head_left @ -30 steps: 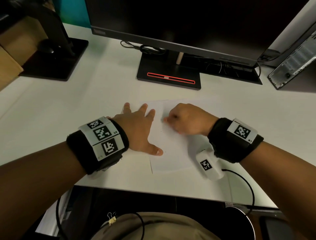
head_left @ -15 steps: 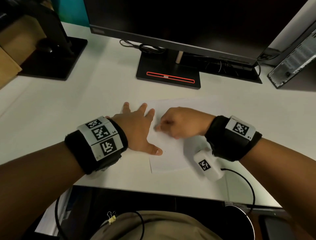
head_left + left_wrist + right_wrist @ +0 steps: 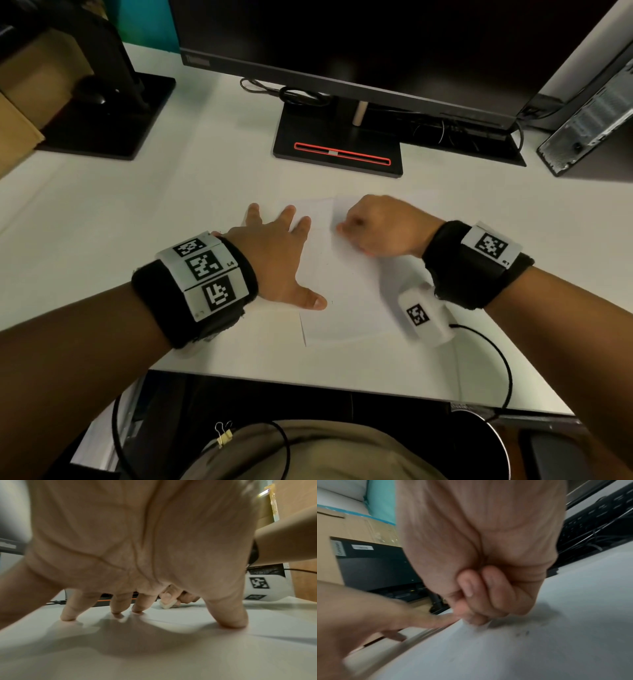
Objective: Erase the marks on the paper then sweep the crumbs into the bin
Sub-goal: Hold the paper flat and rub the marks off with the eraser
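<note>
A white sheet of paper [image 3: 346,298] lies on the white desk in front of me. My left hand [image 3: 277,253] presses flat on the sheet's left side, fingers spread and straight [image 3: 68,614]. My right hand [image 3: 376,226] is curled above the paper's upper part and pinches a small white eraser [image 3: 167,605] against the sheet. In the right wrist view the curled fingers [image 3: 471,586] hide the eraser. Faint grey smudges and dark specks [image 3: 522,632] lie on the paper [image 3: 505,655] beside that hand.
A monitor on a black stand with a red stripe [image 3: 339,150] stands behind the paper. A second black stand [image 3: 102,116] and a cardboard box [image 3: 17,113] are at the left, a computer case [image 3: 589,120] at the right. A round dark bin rim [image 3: 486,442] shows below the desk edge.
My right hand has slid back and forth over the upper part of the paper, left and then a little right again. The left hand has stayed pressed in place.
</note>
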Demonstrator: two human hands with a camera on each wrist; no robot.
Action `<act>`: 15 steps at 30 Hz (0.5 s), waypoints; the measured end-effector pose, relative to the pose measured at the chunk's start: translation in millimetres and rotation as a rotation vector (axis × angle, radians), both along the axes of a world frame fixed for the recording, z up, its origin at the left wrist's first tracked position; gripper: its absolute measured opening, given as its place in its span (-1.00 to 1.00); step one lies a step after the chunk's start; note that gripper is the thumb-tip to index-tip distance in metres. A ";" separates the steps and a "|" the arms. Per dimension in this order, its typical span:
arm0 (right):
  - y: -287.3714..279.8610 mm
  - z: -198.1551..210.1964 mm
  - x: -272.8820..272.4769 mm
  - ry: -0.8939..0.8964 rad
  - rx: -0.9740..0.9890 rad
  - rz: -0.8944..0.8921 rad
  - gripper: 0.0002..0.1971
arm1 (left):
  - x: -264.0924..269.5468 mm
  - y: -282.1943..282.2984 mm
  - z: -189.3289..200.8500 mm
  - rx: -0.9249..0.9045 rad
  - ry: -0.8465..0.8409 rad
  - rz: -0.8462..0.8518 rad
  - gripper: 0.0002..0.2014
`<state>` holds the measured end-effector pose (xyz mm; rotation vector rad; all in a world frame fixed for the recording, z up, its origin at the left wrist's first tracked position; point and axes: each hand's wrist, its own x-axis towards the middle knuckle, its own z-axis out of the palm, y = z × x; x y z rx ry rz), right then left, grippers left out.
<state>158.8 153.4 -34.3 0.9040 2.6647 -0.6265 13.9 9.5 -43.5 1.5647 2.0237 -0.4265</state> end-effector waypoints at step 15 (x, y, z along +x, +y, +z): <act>12.5 1.7 4.9 0.047 -0.042 -0.176 -0.50 | -0.1 0.8 0.4 -0.009 -0.011 0.000 0.33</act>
